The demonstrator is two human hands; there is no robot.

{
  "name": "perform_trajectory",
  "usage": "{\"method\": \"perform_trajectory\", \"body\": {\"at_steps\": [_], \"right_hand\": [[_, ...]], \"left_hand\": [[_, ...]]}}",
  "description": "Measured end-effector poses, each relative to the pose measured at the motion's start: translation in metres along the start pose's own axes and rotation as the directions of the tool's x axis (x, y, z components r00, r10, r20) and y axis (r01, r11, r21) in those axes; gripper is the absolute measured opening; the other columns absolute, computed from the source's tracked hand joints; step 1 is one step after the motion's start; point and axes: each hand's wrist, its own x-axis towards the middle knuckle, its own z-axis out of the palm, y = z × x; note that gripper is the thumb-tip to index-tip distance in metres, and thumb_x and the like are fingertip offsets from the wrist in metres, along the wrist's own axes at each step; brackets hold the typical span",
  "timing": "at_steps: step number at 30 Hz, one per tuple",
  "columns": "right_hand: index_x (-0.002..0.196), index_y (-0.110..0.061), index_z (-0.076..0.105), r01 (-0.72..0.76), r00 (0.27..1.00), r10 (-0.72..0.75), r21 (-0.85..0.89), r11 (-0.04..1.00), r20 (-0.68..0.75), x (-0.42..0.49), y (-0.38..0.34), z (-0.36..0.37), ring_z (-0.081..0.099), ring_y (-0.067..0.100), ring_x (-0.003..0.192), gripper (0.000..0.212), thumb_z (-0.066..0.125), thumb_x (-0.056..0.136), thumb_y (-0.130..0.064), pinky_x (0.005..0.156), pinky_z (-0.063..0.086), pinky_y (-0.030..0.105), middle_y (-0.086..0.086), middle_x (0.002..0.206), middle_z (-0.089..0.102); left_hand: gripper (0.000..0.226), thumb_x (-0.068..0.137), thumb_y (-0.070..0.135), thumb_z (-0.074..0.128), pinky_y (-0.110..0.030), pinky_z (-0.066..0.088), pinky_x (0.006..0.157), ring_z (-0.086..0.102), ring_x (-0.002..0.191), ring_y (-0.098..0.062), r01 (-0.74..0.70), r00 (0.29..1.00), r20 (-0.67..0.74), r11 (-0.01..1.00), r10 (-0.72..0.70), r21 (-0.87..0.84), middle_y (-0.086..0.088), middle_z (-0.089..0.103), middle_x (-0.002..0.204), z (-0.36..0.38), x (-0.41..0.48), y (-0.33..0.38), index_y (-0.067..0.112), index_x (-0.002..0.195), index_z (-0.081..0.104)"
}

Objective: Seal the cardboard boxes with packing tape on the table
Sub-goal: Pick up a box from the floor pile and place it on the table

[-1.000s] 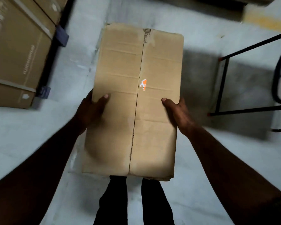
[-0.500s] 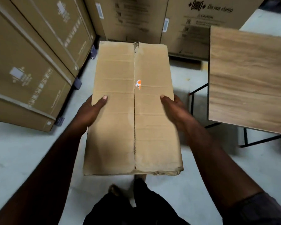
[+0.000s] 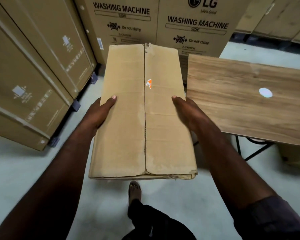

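1. Gripping is done from both sides: the cardboard box (image 3: 128, 118) is clasped by the left hand (image 3: 100, 113) at its left long edge and by the right hand (image 3: 189, 111) at its right long edge. Each thumb is laid on the top face, and the other fingers are hidden past the edges.
2. The box is held in the air above the floor (image 3: 24, 170), in front of the person and just left of the table (image 3: 241, 110); it is not set on the tabletop.
3. The box is seen as a long, flattish rectangle of plain brown corrugated board. Its surface is matte and worn, with faint creases across the width.
4. Two top flaps are met along a straight centre seam (image 3: 145, 135) that runs the length of the box. No tape can be made out along it.
5. A small orange scrap (image 3: 149, 84) is stuck beside the seam, and the near right corner is frayed and crushed.
6. The tabletop is a flat rectangular slab with a light wood-grain finish, carried on thin black metal legs (image 3: 249, 153). A pale oval spot of light (image 3: 265, 92) is seen on it.
7. Tall brown cartons (image 3: 194, 23) printed "WASHING MACHINE" are stood behind the box, and more strapped cartons (image 3: 24, 75) are lined up on the left.
8. The floor is pale, smooth and grey, and one foot (image 3: 134, 189) is seen below the box.
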Motion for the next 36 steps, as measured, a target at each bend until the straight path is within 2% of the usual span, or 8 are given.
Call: {"method": "perform_trajectory", "body": {"at_steps": [3,5,9,13,22,27,30,36], "right_hand": [[0.126,-0.005,0.065,0.012,1.000,-0.012,0.001,1.000,0.005,-0.020,-0.008,-0.036,0.071,0.018,0.107,0.045,0.069,0.092,-0.033,0.105,0.050,0.035,0.004,0.115,0.074],[0.126,-0.002,0.065,0.015,1.000,-0.015,0.029,0.999,0.000,-0.032,-0.013,-0.054,0.070,0.017,0.104,0.037,0.065,0.097,-0.025,0.092,0.054,0.024,0.006,0.117,0.073],[0.120,-0.004,0.065,0.014,1.000,-0.014,0.039,0.999,-0.012,-0.049,-0.019,-0.103,0.070,0.006,0.085,0.027,0.062,0.099,-0.022,0.069,0.052,0.014,-0.001,0.102,0.074],[0.104,-0.010,0.068,-0.011,0.999,0.015,0.086,0.996,-0.048,-0.050,-0.022,-0.163,0.068,-0.003,0.062,0.016,0.063,0.099,-0.024,0.054,0.048,0.010,-0.007,0.085,0.072],[0.116,-0.008,0.069,-0.023,0.988,0.029,0.040,0.999,-0.155,-0.023,-0.038,-0.348,0.073,0.020,0.091,0.033,0.064,0.097,-0.035,0.090,0.056,0.034,0.005,0.102,0.077],[0.115,-0.008,0.066,-0.021,0.985,0.037,0.094,0.995,-0.170,0.007,-0.051,-0.462,0.073,0.008,0.070,0.025,0.061,0.099,-0.027,0.063,0.055,0.019,-0.007,0.077,0.077],[0.114,-0.007,0.070,-0.042,0.975,0.059,0.084,0.996,-0.213,0.025,-0.056,-0.513,0.073,0.014,0.077,0.031,0.064,0.096,-0.032,0.074,0.056,0.025,-0.002,0.084,0.078],[0.104,-0.009,0.070,-0.087,0.962,0.104,0.076,0.993,-0.253,0.066,-0.063,-0.583,0.072,0.015,0.074,0.028,0.064,0.096,-0.035,0.070,0.054,0.026,-0.001,0.084,0.077]], "left_hand": [[0.056,0.089,0.063,0.063,-0.041,0.054,0.094,0.068,0.103,-0.017,0.013,1.000,0.026,0.999,-0.011,-0.049,0.005,0.070,0.119,0.026,-0.025,0.002,0.031,0.134,0.058],[0.047,0.090,0.062,0.062,-0.039,0.056,0.088,0.071,0.099,-0.017,0.026,0.997,0.069,0.997,-0.020,-0.078,0.006,0.072,0.112,0.042,-0.039,0.010,0.032,0.127,0.061],[0.026,0.093,0.058,0.060,-0.030,0.055,0.074,0.072,0.090,-0.011,0.016,0.993,0.114,0.996,-0.005,-0.091,0.010,0.073,0.104,0.079,-0.067,0.030,0.033,0.101,0.064],[0.031,0.094,0.056,0.060,-0.032,0.056,0.074,0.074,0.086,-0.013,-0.009,0.987,0.158,0.997,0.021,-0.080,0.008,0.075,0.099,0.132,-0.081,0.062,0.028,0.108,0.067],[0.046,0.093,0.057,0.062,-0.033,0.056,0.076,0.073,0.095,-0.018,-0.029,0.964,0.265,0.999,0.039,-0.044,0.002,0.074,0.110,0.317,-0.073,0.134,0.027,0.128,0.063],[0.049,0.091,0.057,0.065,-0.037,0.058,0.085,0.073,0.096,-0.018,-0.033,0.951,0.305,0.999,0.045,-0.044,0.003,0.075,0.111,0.431,-0.057,0.169,0.025,0.128,0.064],[0.052,0.090,0.057,0.066,-0.039,0.057,0.089,0.072,0.100,-0.019,-0.055,0.943,0.325,0.997,0.067,-0.047,0.004,0.074,0.114,0.483,-0.045,0.185,0.025,0.131,0.063],[0.045,0.093,0.052,0.064,-0.036,0.057,0.086,0.071,0.101,-0.018,-0.068,0.933,0.353,0.997,0.074,-0.029,0.004,0.073,0.112,0.561,-0.018,0.213,0.025,0.129,0.063]]}}
